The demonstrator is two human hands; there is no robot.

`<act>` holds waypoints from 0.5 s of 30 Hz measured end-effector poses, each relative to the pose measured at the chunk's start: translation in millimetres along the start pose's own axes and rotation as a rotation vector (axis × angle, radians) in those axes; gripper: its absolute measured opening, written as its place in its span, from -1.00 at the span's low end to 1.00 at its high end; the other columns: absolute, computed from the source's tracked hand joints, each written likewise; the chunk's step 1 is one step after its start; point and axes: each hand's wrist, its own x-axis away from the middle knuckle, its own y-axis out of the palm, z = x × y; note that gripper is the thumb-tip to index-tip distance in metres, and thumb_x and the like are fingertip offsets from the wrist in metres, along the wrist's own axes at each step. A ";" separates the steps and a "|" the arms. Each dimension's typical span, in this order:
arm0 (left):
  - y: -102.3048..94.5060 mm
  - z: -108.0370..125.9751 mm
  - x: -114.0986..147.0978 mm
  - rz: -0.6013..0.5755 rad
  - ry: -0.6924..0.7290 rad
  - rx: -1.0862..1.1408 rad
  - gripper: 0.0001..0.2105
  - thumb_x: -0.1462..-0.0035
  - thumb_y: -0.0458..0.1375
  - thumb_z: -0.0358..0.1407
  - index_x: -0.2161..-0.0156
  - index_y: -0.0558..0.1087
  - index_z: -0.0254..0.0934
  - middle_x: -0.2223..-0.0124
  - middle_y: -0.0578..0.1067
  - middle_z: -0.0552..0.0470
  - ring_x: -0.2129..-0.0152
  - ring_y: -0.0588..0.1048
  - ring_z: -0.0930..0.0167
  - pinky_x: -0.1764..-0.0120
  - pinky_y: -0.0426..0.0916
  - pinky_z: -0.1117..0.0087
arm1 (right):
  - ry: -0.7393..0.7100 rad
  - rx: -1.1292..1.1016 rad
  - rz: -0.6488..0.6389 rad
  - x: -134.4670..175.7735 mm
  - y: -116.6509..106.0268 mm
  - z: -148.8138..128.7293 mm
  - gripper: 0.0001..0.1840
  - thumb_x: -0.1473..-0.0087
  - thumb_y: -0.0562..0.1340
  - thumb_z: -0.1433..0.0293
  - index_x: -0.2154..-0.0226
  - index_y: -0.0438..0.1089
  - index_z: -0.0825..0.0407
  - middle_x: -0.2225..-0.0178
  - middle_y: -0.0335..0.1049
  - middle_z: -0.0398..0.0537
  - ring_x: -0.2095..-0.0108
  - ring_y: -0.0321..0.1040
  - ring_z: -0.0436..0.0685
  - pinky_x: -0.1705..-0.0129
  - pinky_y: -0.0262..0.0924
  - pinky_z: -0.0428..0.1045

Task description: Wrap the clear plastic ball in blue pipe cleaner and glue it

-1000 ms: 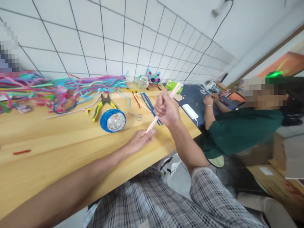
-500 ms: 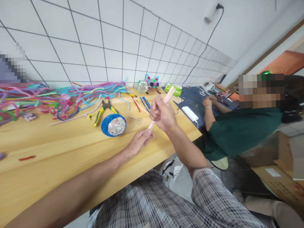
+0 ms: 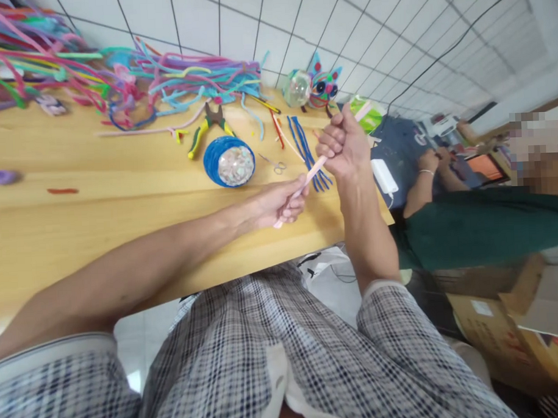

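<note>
My left hand is closed around the lower end of a thin bundle of pale pink pipe cleaners. Higher up, my right hand wraps its fingers round the same bundle, whose top end sticks out above the fist. The bundle slants up to the right over the table. Just behind it lie several blue pipe cleaners, partly hidden by it. Left of these are small scissors and a clear, filled ball wrapped in blue pipe cleaner.
Pliers with yellow-green handles lie behind the blue-wrapped ball. A heap of coloured pipe cleaners runs along the wall. A clear ball and a cat-like figure stand at the back. On the right are a white power strip and a co-worker's sleeve.
The view has tilted down and turned, so the table sits higher in the picture. Both hands keep hold of the pink bundle; my right fist has rotated, showing its curled fingers more.
</note>
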 end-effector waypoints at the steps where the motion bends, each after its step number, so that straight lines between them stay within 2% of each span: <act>1: 0.8 0.9 0.6 0.014 -0.009 0.014 -0.51 -0.64 0.02 -0.05 0.37 0.34 -0.25 0.62 0.15 0.26 0.82 0.06 0.59 0.74 0.01 0.59 | -0.002 0.008 -0.016 1.8 2.1 4.1 -0.34 -0.13 0.43 -0.30 0.48 0.22 -0.18 0.64 -0.16 -0.34 0.57 -0.16 0.08 0.50 -0.06 0.05; 4: 2.4 5.0 2.0 0.053 -0.021 0.042 -0.50 -0.68 -0.07 -0.17 0.39 0.33 -0.26 0.63 0.13 0.26 0.83 0.03 0.61 0.76 -0.05 0.59 | 0.013 0.011 -0.115 18.0 12.1 22.6 -0.37 -0.14 0.40 -0.32 0.42 0.35 -0.15 0.55 0.14 -0.26 0.48 0.14 0.07 0.37 0.21 0.04; 6: 3.0 7.2 2.6 0.068 -0.028 0.056 -0.50 -0.68 -0.07 -0.18 0.40 0.33 -0.26 0.63 0.12 0.26 0.84 0.03 0.61 0.76 -0.06 0.59 | 0.000 0.047 -0.212 35.5 16.0 37.9 -0.36 -0.05 0.49 -0.30 0.35 0.46 -0.10 0.46 0.30 -0.23 0.42 0.26 0.03 0.34 0.26 0.01; 9: 4.6 7.1 2.7 0.058 -0.067 0.045 -0.50 -0.66 -0.02 -0.13 0.41 0.31 -0.24 0.64 0.11 0.27 0.84 0.03 0.60 0.76 -0.05 0.59 | -0.040 0.140 -0.268 60.8 12.1 57.6 -0.33 0.06 0.57 -0.29 0.32 0.54 -0.06 0.49 0.29 -0.27 0.50 0.21 -0.02 0.42 0.18 -0.03; 12: 6.5 4.6 2.4 0.034 -0.102 0.001 -0.48 -0.67 -0.04 -0.09 0.42 0.29 -0.23 0.66 0.13 0.25 0.86 0.05 0.58 0.77 -0.02 0.59 | -0.048 0.201 -0.238 75.3 2.0 68.5 -0.29 0.06 0.54 -0.33 0.37 0.53 -0.04 0.57 0.26 -0.28 0.54 0.19 -0.03 0.46 0.13 -0.06; 15: 6.0 3.5 2.6 0.031 -0.087 -0.057 -0.49 -0.68 -0.11 -0.15 0.40 0.30 -0.23 0.68 0.20 0.22 0.86 0.13 0.56 0.76 0.06 0.60 | -0.005 0.164 -0.204 79.1 -6.4 73.9 -0.28 0.09 0.57 -0.31 0.45 0.46 -0.03 0.61 0.28 -0.26 0.56 0.18 -0.05 0.50 0.06 -0.09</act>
